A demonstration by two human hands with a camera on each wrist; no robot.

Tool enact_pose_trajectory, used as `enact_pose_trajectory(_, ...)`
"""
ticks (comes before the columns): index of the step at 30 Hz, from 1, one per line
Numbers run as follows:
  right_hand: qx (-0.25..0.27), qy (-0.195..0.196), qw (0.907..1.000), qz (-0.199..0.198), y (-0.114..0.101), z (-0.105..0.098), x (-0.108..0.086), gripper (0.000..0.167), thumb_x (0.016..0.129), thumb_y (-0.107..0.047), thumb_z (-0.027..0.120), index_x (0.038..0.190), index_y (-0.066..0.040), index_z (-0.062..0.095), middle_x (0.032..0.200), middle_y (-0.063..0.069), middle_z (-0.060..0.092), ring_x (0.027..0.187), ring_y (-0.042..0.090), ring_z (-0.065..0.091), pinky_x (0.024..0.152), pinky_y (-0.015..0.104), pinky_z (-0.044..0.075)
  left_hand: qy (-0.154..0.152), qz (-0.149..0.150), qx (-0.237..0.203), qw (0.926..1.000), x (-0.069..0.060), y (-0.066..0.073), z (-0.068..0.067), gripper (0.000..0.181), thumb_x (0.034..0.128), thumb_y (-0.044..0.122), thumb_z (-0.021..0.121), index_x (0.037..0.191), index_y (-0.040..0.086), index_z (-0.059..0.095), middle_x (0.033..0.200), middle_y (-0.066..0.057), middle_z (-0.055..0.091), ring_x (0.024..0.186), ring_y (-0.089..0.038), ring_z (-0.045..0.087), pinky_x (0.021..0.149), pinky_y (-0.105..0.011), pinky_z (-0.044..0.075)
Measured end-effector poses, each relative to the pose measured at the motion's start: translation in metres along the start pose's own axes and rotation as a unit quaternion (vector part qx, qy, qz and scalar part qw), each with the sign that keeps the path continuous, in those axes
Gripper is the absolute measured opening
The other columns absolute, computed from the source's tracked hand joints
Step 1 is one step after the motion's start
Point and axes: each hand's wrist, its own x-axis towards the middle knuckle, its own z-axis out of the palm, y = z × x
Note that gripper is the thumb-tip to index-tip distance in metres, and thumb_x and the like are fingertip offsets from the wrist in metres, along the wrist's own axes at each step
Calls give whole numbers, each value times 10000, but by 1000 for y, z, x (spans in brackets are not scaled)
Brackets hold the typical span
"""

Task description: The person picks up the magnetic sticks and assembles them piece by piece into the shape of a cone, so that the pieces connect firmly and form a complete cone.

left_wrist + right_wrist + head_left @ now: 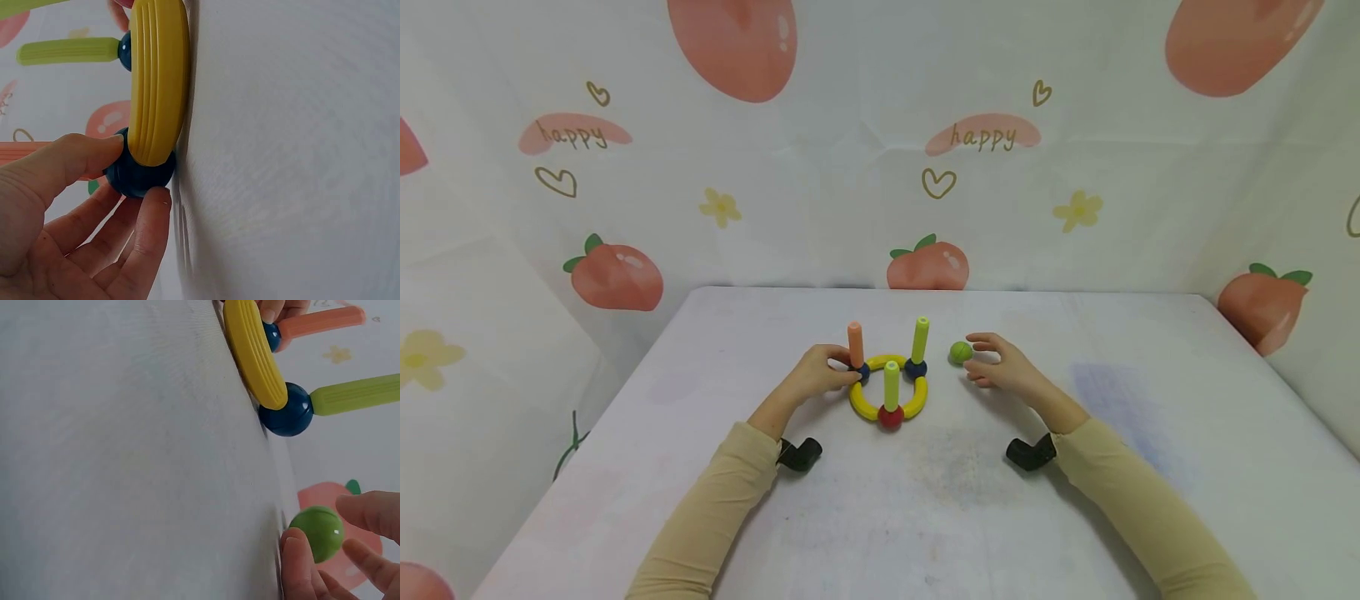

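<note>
In the head view a toy ring of yellow curved rods (865,406) lies on the table. It joins two dark blue balls and a red ball (891,417). An orange rod (855,343) and two lime rods (921,340) stand upright on the balls. My left hand (817,372) pinches the left blue ball (139,178) between thumb and fingers, under the orange rod. The other blue ball (287,411) is at the ring's back right. My right hand (1009,367) reaches around a loose green ball (320,532), its thumb apart from it; whether a finger touches it, I cannot tell.
The white table (910,517) carries faint coloured smudges. Behind it hangs a white cloth (850,183) printed with peaches, flowers and hearts. Black wrist-worn pieces (801,455) sit by both sleeve cuffs. A dark green wire (574,442) is at the table's left edge.
</note>
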Motion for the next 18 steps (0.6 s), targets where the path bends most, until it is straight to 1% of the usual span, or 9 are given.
enact_pose_trajectory(5, 103, -45, 9999, 128, -2, 5, 7, 602, 919, -151, 576, 1443, -87, 286, 1488, 246, 253, 842, 88, 649, 728, 204, 540, -16, 9, -33, 10000, 2, -2, 0, 394, 836, 122, 665, 1199, -12, 587, 1174, -189, 603, 769, -133, 620, 735, -266, 554)
enact_pose_trajectory(13, -41, 22, 9992, 400, -6, 13, 15, 590, 923, -161, 572, 1444, -132, 297, 1504, 232, 233, 768, 49, 622, 685, 191, 523, -61, 24, -54, 10000, 3, -3, 0, 382, 838, 127, 668, 1188, -9, 597, 1181, -187, 600, 779, -127, 623, 733, -267, 553)
enact_pose_trajectory(18, 13, 70, 9988, 480, -8, 15, 18, 565, 927, -144, 562, 1433, -118, 313, 1492, 231, 242, 732, 36, 610, 669, 177, 518, -63, 1, -50, 10000, 2, -2, 0, 379, 839, 128, 669, 1184, -10, 597, 1184, -185, 598, 781, -129, 623, 738, -268, 552)
